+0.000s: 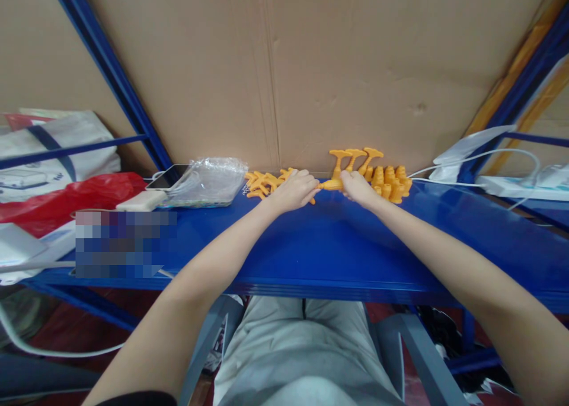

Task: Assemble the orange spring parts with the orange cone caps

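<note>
Your right fingers (pixel 350 182) are closed around the thick end of an orange piece (pixel 331 185), which lies level between your two hands. Your left fingers (pixel 310 185) curl at its thin end; whether they pinch it or only touch it, you cannot tell. Left of your left fingers, forked orange parts (pixel 262 184) lie heaped on the blue counter (pixel 302 246). Behind your right fingers stand T-topped orange parts (pixel 354 157); just right, stubby ones (pixel 393 184) cluster. Well left, a pale bag (pixel 93 130) bears print too small to read.
</note>
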`<state>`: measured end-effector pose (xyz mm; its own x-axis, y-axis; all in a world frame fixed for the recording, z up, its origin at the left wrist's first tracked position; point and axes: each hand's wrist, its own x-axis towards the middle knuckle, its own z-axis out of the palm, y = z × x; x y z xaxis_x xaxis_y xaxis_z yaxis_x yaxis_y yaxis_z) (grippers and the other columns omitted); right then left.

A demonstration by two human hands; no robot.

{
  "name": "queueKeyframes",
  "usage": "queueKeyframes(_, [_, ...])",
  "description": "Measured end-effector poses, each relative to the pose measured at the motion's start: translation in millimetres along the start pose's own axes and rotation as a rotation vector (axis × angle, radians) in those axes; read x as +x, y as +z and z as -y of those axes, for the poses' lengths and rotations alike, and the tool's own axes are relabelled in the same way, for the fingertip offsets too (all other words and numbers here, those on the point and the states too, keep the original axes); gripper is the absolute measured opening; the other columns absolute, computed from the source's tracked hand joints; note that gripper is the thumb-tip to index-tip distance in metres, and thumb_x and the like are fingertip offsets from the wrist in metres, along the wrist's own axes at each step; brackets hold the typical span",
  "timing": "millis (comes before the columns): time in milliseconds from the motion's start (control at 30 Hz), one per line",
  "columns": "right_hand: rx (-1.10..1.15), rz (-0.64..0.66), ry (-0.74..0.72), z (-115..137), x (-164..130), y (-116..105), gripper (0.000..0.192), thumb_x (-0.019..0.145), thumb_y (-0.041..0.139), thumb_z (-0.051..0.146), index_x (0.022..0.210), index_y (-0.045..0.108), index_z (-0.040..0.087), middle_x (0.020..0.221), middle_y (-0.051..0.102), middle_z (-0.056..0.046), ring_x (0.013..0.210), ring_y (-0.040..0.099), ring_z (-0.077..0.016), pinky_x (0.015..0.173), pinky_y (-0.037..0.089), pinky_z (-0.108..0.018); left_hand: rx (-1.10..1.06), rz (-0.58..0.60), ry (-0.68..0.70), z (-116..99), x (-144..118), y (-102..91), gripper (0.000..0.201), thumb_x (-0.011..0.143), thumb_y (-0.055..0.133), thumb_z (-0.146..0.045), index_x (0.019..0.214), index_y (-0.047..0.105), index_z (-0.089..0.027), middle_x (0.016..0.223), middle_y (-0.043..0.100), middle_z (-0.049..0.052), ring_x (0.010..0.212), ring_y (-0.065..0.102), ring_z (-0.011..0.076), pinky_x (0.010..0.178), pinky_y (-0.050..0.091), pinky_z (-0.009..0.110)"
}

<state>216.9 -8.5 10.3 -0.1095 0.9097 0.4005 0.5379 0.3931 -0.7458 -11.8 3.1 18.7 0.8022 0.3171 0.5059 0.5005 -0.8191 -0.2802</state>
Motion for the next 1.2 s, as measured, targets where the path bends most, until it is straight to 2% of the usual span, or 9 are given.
queueKeyframes(67, [0.050,0.034,0.078,8.4,-1.3,-9.7,0.057,0.103,0.043,0.063,0.061,0.050,0.024,0.046,0.049,-0.002,0.046,0.050,-0.0160,0.053,0.044,-0.029,-0.044,-0.005,-0.005,3.2,0.8,1.3,0.037,0.106,0.039,-0.034,0.092,0.069,-0.016,0.090,0.071,0.012,0.091,0.061,0.0255,0.085,0.045,0.039])
queueKeyframes(133, [0.129,0.109,0.081,15.7,-3.5,-20.8,0.048,0.098,0.056,0.064,0.074,0.059,0.022,0.056,0.059,-0.001,0.048,0.054,-0.0141,0.049,0.044,-0.026,-0.084,-0.004,-0.014,7.7,0.6,3.3,0.036,0.106,0.041,-0.034,0.091,0.069,-0.017,0.090,0.072,0.011,0.089,0.062,0.0244,0.085,0.046,0.038])
queueKeyframes(200, [0.221,0.194,0.040,19.4,-5.4,-30.0,0.032,0.089,0.076,0.052,0.092,0.065,0.022,0.073,0.069,-0.002,0.058,0.063,-0.0147,0.053,0.050,-0.025,-0.110,-0.003,-0.035,12.2,-0.8,5.1,0.036,0.105,0.042,-0.035,0.090,0.069,-0.017,0.089,0.072,0.011,0.087,0.063,0.0239,0.084,0.047,0.037])
queueKeyframes(300, [0.295,0.243,-0.022,17.5,-5.9,-35.2,0.034,0.075,0.090,0.033,0.099,0.068,0.022,0.087,0.074,-0.003,0.071,0.070,-0.0161,0.063,0.057,-0.027,-0.133,-0.003,-0.059,16.6,-3.8,6.1,0.036,0.105,0.043,-0.036,0.090,0.070,-0.016,0.088,0.073,0.011,0.085,0.064,0.0236,0.084,0.048,0.037])
queueKeyframes(467, [0.308,0.200,-0.037,12.9,-4.6,-30.0,0.029,0.073,0.090,0.038,0.086,0.073,0.019,0.077,0.075,-0.004,0.069,0.071,-0.0169,0.068,0.059,-0.029,-0.128,-0.017,-0.054,15.6,-6.4,4.1,0.036,0.105,0.043,-0.036,0.091,0.070,-0.016,0.089,0.074,0.011,0.087,0.064,0.0239,0.085,0.048,0.038])
queueKeyframes(733, [0.399,0.205,0.071,18.3,-8.2,-23.6,0.041,0.074,0.088,0.055,0.074,0.071,0.017,0.071,0.074,-0.008,0.068,0.072,-0.0196,0.070,0.059,-0.031,-0.084,0.007,-0.072,10.9,-7.5,-1.4,0.035,0.104,0.044,-0.035,0.089,0.069,-0.017,0.088,0.073,0.011,0.088,0.064,0.0253,0.085,0.047,0.039])
queueKeyframes(867, [0.432,0.219,0.094,13.7,-5.5,-20.4,0.039,0.078,0.086,0.054,0.077,0.070,0.018,0.075,0.075,-0.009,0.070,0.072,-0.0186,0.071,0.059,-0.031,-0.085,-0.005,-0.064,12.9,-6.8,-1.7,0.034,0.104,0.045,-0.036,0.086,0.068,-0.018,0.087,0.072,0.011,0.087,0.064,0.0247,0.085,0.047,0.038])
queueKeyframes(1033, [0.313,0.180,-0.057,4.8,-2.8,-20.8,0.036,0.075,0.089,0.044,0.099,0.072,0.022,0.092,0.076,-0.004,0.078,0.071,-0.0169,0.077,0.060,-0.032,-0.168,-0.011,-0.072,16.5,-5.9,2.6,0.036,0.104,0.045,-0.037,0.084,0.068,-0.017,0.084,0.072,0.009,0.082,0.065,0.0222,0.080,0.048,0.035])
queueKeyframes(1200, [-0.006,0.134,-0.353,-1.6,-1.0,-16.7,0.037,0.079,0.083,0.045,0.105,0.072,0.023,0.103,0.075,-0.008,0.096,0.069,-0.0246,0.090,0.055,-0.041,-0.241,0.015,-0.090,16.3,-6.4,1.3,0.038,0.103,0.045,-0.038,0.082,0.068,-0.017,0.082,0.072,0.009,0.081,0.066,0.0225,0.077,0.049,0.035])
